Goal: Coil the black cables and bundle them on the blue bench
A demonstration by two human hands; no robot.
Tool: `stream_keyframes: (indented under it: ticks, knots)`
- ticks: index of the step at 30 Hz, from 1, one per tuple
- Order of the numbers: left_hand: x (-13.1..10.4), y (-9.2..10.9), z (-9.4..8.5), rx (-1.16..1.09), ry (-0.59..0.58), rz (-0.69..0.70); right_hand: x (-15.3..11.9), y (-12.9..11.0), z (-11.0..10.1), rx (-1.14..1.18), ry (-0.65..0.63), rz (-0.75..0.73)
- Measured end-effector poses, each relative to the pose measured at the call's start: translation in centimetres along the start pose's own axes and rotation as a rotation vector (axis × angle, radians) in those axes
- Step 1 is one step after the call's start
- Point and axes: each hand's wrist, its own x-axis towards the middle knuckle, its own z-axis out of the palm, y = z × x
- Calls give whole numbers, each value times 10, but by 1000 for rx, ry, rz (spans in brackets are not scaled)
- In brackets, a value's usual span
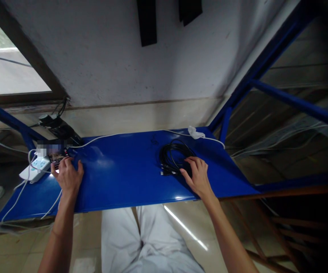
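Observation:
My left hand (69, 176) is at the left end of the blue shelf, palm down, its fingers spread and their tips at the near edge of a phone (56, 154) with a lit screen. The thumb stands apart from the other fingers. Toward the shelf's right side lies a coil of black cable (168, 153), with connector ends at its near left. My right hand (198, 174) has its thumb and fingers around the coil's right edge. Part of the coil is hidden behind that hand.
A white power strip (33, 172) with white cords sits beside the phone. Behind it leans a black cylindrical object (60, 129). A white cord (118, 134) runs along the back of the blue shelf (118, 174) to a crumpled white piece (196, 132). Blue frame bars (226, 113) rise at the right.

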Motion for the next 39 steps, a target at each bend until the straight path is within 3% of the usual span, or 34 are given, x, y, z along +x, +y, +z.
stream_keyframes:
  ticks: [9,16,22,33,39]
  knots:
    - [7,8,-5,-26,-8,107,3,-2,-3,16,-42,0]
    - [6,5,-3,-20,-6,22,4,-1,-1,32,-34,6]
    - [5,3,0,-9,16,121,4,-1,-1,44,-43,8]
    - [5,-1,1,-14,-10,-11,3,0,0,47,-41,13]
    - [4,-2,5,-17,14,23,3,0,1,40,-49,18]
